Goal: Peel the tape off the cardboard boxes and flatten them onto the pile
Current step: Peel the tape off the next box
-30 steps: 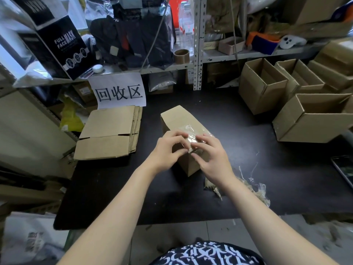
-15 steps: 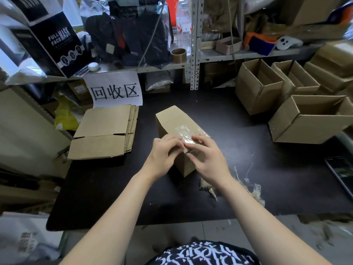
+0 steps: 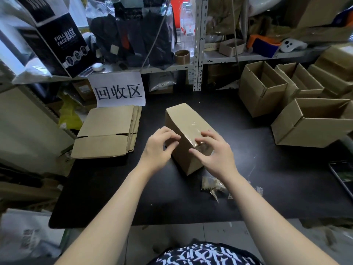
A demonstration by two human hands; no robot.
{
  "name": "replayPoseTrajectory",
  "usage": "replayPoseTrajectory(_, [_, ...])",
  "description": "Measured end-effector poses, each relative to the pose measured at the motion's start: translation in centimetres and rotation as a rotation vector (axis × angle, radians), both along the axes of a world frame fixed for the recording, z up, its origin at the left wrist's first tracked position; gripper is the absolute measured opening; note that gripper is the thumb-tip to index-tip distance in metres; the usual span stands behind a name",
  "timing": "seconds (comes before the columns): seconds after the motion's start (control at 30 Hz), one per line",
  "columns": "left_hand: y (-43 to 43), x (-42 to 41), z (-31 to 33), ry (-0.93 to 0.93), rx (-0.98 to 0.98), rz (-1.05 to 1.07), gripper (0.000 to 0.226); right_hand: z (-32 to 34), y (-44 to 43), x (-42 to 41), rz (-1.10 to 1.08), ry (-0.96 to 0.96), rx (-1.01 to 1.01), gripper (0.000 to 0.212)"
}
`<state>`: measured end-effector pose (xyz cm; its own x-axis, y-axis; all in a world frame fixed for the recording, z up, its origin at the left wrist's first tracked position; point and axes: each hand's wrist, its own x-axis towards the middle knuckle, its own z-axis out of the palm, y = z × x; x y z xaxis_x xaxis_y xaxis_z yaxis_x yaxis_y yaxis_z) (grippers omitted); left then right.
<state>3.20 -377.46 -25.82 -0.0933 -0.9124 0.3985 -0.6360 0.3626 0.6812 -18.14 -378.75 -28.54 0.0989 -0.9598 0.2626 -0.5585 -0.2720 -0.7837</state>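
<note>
Since the earlier frame the two hands have separated. They previously met over the near top edge of the box; the left hand (image 3: 159,148) is now off to the left side of the box, and the camera view has shifted slightly.

1. The closed brown cardboard box (image 3: 182,118) stands on the black table top (image 3: 152,197), set at an angle, with one short end toward the person.
2. A strip of clear glossy tape (image 3: 195,127) runs along the top of the box to its near end.
3. Left hand: fingers loosely curled, nothing visible between them. The fingertips are just beside the upper left edge of the box; contact cannot be confirmed.
4. Right hand (image 3: 215,154): fingers spread wide and bent. The fingertips rest on the taped near end of the box top, and the thumb lies against the near end face.
5. Crumpled strips of peeled clear tape (image 3: 212,185) lie just in front of the box, partly under the right forearm.
6. The pile of flattened brown cardboard (image 3: 107,134) lies to the left of the box, well apart from it.
7. A white paper sign with black characters (image 3: 118,90) hangs behind and to the left of the box, above the pile.
8. Open brown cardboard boxes (image 3: 309,129) stand on their sides to the right of the box and behind it.
9. A roll of brown tape (image 3: 182,56) sits on the grey metal shelf (image 3: 238,57) behind the box.
</note>
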Motion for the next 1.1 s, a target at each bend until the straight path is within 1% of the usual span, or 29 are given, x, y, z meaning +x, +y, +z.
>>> replayPoseTrajectory(0.1, [-1.0,-0.1,-0.6,-0.114,0.02,-0.006,0.037,-1.0,0.7,0.6,0.043,-0.026,-0.058,0.023])
replayPoseTrajectory(0.17, [-1.7,-0.1,-1.1,-0.181,0.032,-0.013,0.046,-1.0,0.8,0.7,0.043,-0.033,-0.085,0.016])
replayPoseTrajectory(0.23, [-2.1,0.0,-1.4,-0.228,0.08,-0.036,0.048,-0.7,0.8,0.6,-0.001,-0.04,-0.126,0.017])
replayPoseTrajectory(0.3, [-2.3,0.0,-1.9,-0.282,0.094,-0.045,0.046,-0.4,0.7,0.3,-0.053,-0.04,-0.131,0.016])
replayPoseTrajectory(0.43, [-2.7,-0.2,-3.1,-0.227,0.066,0.04,0.034,-0.2,1.0,0.2,-0.056,-0.08,-0.059,0.011])
replayPoseTrajectory(0.5, [-3.2,-0.6,-3.6,-0.202,0.072,0.088,0.029,-0.4,0.9,0.3,-0.059,-0.143,-0.027,0.011])
replayPoseTrajectory(0.57, [-3.4,-0.9,-4.0,-0.174,0.076,0.113,0.027,-0.8,0.9,0.3,-0.056,-0.178,-0.038,0.014])
replayPoseTrajectory(0.67, [-3.6,-1.1,-4.9,-0.125,0.065,0.133,0.027,-1.2,1.2,0.0,0.014,-0.217,-0.055,0.018])
replayPoseTrajectory(0.77, [-4.0,-0.8,-5.5,-0.106,0.055,0.108,0.031,-1.2,1.2,-0.4,0.083,-0.226,-0.041,0.018])
replayPoseTrajectory(0.87, [-4.8,-0.5,-5.5,-0.079,0.049,0.06,0.035,-0.7,1.1,0.0,0.008,-0.18,-0.106,0.011])
replayPoseTrajectory(0.9, [-4.9,-0.4,-5.4,-0.071,0.054,0.049,0.036,-0.5,1.2,0.4,-0.032,-0.143,-0.157,0.012])
replayPoseTrajectory(0.93, [-5.0,-0.3,-5.4,-0.074,0.054,0.04,0.038,-0.4,1.3,0.7,-0.055,-0.112,-0.204,0.018])
replayPoseTrajectory(0.97, [-5.0,-0.1,-5.5,-0.083,0.052,0.033,0.04,-0.4,1.3,1.0,-0.058,-0.096,-0.224,0.029])
replayPoseTrajectory(1.03, [-4.8,0.0,-5.7,-0.088,0.038,0.027,0.044,-0.5,1.1,1.5,-0.047,-0.075,-0.194,0.056])
replayPoseTrajectory(1.07, [-4.6,-0.1,-5.7,-0.085,0.028,0.027,0.045,-0.7,0.9,1.8,-0.071,-0.04,-0.192,0.059])
replayPoseTrajectory(1.1, [-4.4,-0.3,-5.7,-0.082,0.022,0.034,0.045,-0.8,0.6,2.1,-0.12,0.005,-0.206,0.052])
